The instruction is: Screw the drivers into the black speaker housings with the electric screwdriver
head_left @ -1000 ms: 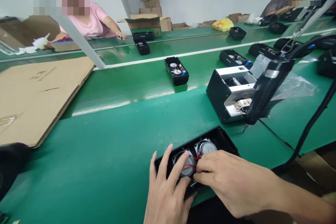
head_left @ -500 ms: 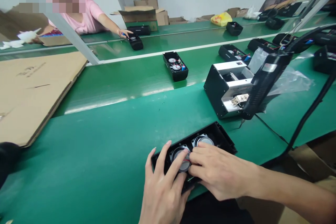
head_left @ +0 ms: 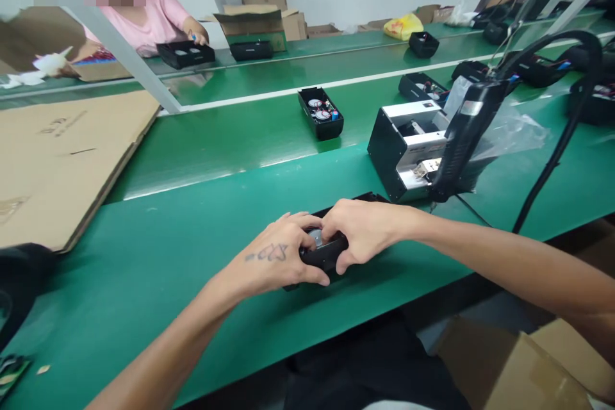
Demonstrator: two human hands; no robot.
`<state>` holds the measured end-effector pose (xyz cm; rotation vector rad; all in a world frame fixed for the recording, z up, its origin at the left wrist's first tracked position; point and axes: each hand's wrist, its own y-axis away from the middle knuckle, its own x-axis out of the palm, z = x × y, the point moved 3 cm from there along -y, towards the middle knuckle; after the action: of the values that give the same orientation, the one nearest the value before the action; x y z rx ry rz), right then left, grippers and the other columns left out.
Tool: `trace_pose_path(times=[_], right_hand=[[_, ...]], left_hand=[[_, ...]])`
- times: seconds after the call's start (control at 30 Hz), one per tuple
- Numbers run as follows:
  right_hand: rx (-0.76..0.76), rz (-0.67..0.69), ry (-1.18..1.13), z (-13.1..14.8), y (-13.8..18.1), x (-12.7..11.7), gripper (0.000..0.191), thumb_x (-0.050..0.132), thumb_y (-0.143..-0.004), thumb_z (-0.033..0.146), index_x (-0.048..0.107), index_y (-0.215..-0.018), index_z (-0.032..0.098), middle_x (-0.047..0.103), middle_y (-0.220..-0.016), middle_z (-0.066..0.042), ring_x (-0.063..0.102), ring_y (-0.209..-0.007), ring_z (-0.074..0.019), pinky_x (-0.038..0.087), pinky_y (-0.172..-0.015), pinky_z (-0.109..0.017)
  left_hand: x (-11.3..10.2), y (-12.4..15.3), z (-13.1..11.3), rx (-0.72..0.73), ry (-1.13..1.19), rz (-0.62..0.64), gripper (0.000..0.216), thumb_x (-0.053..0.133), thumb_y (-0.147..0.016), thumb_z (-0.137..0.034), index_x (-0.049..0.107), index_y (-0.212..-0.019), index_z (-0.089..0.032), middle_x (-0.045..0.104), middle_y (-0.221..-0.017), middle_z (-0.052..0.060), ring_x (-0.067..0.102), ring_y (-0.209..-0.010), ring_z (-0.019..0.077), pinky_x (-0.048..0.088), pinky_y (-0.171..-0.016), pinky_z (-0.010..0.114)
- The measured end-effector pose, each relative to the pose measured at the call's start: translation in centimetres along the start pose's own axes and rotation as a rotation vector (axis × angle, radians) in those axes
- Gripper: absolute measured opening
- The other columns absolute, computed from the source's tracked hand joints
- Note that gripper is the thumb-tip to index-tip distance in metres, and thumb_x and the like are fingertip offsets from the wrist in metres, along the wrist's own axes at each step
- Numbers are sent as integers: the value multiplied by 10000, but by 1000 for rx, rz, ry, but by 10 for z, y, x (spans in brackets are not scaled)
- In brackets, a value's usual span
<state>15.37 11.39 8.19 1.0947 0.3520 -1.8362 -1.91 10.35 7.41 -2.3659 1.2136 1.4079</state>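
On the green work surface in front of me lies a black speaker housing, largely covered by both hands. A round grey speaker driver shows inside it between my fingers. My left hand is closed around the housing's left part, fingers over the far side and thumb along the near wall. My right hand is closed over the middle, its bent fingers reaching inside and its thumb against the near wall. Whether the right fingertips pinch a wire or other small part is hidden.
A black and silver bench machine stands beyond, with a black handheld tool and cable beside it. Another open housing rests on the belt. Flat cardboard lies left. A co-worker in pink handles a housing opposite.
The housing has shifted away from me and its near wall has tipped into view. Both my hands have moved onto that wall. The co-worker's housing has moved left, off the belt.
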Motion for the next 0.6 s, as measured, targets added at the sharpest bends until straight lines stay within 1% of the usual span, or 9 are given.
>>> trace_pose_path(times=[0.03,0.07,0.1,0.17,0.23,0.33,0.47,0.6], right_hand=[[-2,5,-12,-1,-2,-1,259,884,-732,393,778,-822,175,643,-694,29,512,-602,-131,314,-556,-276],[-4,3,-20,-2,-3,-2,268,888,-724,397,777,-819,173,630,-684,35,496,-588,-125,300,-546,-276],[-7,-1,-25,-3,-4,-2,268,887,-721,397,776,-816,173,622,-681,39,486,-580,-121,289,-540,-276],[-22,-5,-29,-5,-4,-1,246,875,-732,387,772,-807,177,621,-691,38,481,-584,-119,277,-539,-275],[-47,-9,-29,-6,-5,0,231,866,-744,379,765,-801,179,627,-702,34,485,-599,-122,280,-545,-273],[-80,-23,-10,-6,-6,0,233,872,-743,364,750,-793,172,637,-711,29,494,-619,-127,297,-558,-274],[-97,-50,42,-3,-8,1,219,880,-728,318,729,-755,161,633,-695,23,496,-621,-131,309,-568,-279],[-105,-47,34,1,-9,-1,156,844,-727,247,713,-719,163,589,-631,39,474,-573,-121,296,-544,-280]], left_hand=[[-2,-2,1,-2,28,10,293,896,-729,-490,768,-645,-239,675,-1432,-6,681,-1210,312,551,-1002,431],[-4,-4,1,-8,52,17,309,889,-730,-473,745,-617,-225,679,-1412,-8,701,-1131,272,558,-897,361],[-4,-5,2,-17,69,24,320,881,-733,-463,728,-600,-216,683,-1393,-13,707,-1065,240,543,-818,321],[-5,-7,2,-29,91,44,339,870,-738,-459,705,-583,-206,688,-1361,-19,697,-997,205,503,-737,287],[-6,-8,2,-24,107,61,351,865,-746,-465,699,-580,-204,685,-1344,-22,684,-994,196,476,-716,275],[-7,-9,3,22,127,72,360,851,-774,-477,708,-588,-204,676,-1323,-28,671,-998,184,454,-719,269],[-6,-11,5,79,157,74,340,826,-800,-476,732,-616,-206,685,-1222,-20,661,-916,160,446,-697,273],[-5,-13,7,74,184,75,354,821,-788,-485,719,-616,-193,678,-1180,-17,630,-815,132,427,-638,270]])
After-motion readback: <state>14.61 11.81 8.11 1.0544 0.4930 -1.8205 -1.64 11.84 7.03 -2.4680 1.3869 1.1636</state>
